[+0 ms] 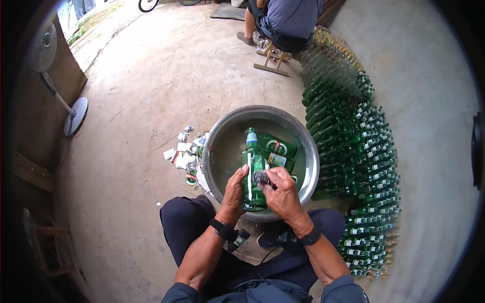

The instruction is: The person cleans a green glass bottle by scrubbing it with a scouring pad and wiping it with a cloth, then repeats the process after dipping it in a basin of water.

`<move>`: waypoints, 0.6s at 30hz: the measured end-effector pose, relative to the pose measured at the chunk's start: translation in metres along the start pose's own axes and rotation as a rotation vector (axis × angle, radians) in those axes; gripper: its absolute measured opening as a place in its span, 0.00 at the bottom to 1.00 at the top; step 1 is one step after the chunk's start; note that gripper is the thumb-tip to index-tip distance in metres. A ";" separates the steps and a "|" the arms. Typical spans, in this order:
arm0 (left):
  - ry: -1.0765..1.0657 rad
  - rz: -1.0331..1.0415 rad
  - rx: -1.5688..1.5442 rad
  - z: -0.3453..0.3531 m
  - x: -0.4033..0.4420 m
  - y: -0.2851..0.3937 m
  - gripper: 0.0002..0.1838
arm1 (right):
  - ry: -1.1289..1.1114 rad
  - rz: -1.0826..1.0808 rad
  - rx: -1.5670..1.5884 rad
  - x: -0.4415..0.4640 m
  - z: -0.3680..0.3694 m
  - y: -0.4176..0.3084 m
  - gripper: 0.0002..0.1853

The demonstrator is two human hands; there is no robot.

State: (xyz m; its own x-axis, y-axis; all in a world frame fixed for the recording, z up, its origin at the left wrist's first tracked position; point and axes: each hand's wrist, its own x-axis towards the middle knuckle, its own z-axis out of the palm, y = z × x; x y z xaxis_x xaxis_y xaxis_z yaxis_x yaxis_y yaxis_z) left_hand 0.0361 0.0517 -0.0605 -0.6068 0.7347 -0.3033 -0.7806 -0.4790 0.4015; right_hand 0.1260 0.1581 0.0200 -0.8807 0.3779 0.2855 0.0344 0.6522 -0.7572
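Over the near part of a metal basin [311,169], my left hand [234,193] grips a green glass bottle [251,156] by its lower left side. The bottle's neck points away from me and carries a pale label. My right hand [284,196] is closed on a dark grey scouring pad [262,178], which touches the bottle's right side. Behind the held bottle, other green bottles [278,147] with labels lie in the murky water of the basin.
Rows of green bottles [361,177] are stacked along the right wall. Torn labels [185,157] lie left of the basin. A person [290,22] sits on a low wooden stool [272,65] ahead. A standing fan [76,116] is at the left.
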 end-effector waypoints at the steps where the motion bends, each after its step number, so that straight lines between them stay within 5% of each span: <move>1: 0.005 0.026 -0.024 -0.003 0.004 0.000 0.16 | -0.040 -0.065 -0.024 -0.008 -0.004 -0.009 0.18; 7: -0.049 0.039 0.070 0.003 0.000 0.002 0.18 | -0.141 -0.060 -0.050 -0.022 -0.015 -0.017 0.20; 18: -0.116 -0.080 0.205 0.016 -0.014 0.005 0.23 | 0.136 -0.039 -0.115 0.053 -0.011 0.036 0.15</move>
State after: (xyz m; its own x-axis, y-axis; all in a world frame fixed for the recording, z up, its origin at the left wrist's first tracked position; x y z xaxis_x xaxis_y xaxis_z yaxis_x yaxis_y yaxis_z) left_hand 0.0432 0.0466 -0.0407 -0.5140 0.8221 -0.2451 -0.7717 -0.3183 0.5506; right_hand 0.0857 0.2093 0.0144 -0.8104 0.4316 0.3961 0.0621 0.7357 -0.6744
